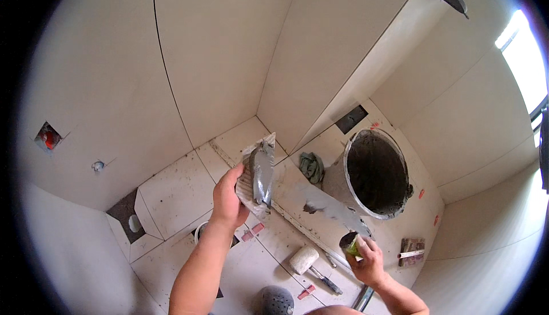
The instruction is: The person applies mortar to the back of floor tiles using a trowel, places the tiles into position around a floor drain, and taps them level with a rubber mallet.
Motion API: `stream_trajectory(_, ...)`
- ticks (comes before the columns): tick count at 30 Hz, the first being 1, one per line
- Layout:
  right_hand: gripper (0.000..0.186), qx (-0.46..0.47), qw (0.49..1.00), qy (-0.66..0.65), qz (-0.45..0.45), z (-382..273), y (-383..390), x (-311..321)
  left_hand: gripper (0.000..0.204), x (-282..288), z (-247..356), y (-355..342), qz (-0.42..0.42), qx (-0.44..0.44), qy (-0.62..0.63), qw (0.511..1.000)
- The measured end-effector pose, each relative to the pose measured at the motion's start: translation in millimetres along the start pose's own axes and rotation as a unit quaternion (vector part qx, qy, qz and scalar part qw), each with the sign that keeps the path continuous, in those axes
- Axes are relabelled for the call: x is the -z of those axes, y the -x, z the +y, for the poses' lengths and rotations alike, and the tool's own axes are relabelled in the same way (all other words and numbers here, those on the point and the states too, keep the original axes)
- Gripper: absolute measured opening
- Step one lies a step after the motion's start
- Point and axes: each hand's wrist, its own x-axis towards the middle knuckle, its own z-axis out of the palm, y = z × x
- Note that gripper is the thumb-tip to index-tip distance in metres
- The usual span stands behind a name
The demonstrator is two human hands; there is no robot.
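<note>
"So, what's my left hand [230, 199] doing on the feed?"
"Grasping a ribbed tile piece [261, 173], smeared grey, above the floor [176, 196]."
"And my right hand [369, 264]?"
"From here, I see it clasped round a trowel [345, 216] near the bucket [337, 176]."

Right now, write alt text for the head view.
A person's left hand holds a ridged piece smeared with grey paste, while the right hand grips a partly green tool. A smeared bucket and a white-headed mallet are on pale tiles.
</note>
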Motion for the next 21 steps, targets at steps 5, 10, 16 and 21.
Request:
stream_trajectory(5,0.05,-0.02,0.985,-0.173,-0.006,-56.9,-18.7,-26.7,0.034,-8.1,-12.9,11.4,-0.049,0.06,0.061,0.995)
stream_trajectory(10,0.031,0.024,0.99,-0.104,0.092,-39.0,9.9,-112.2,0.036,-19.2,-24.1,18.6,-0.027,0.041,0.077,0.996)
stream_trajectory(16,0.031,0.07,0.993,0.007,0.093,-5.9,35.9,-99.0,0.036,-8.7,-1.0,20.9,0.006,0.032,0.08,0.996)
stream_trajectory(21,0.043,0.041,0.995,-0.066,0.059,-25.9,48.4,-48.8,0.037,16.8,12.9,9.4,-0.028,-0.036,0.056,0.997)
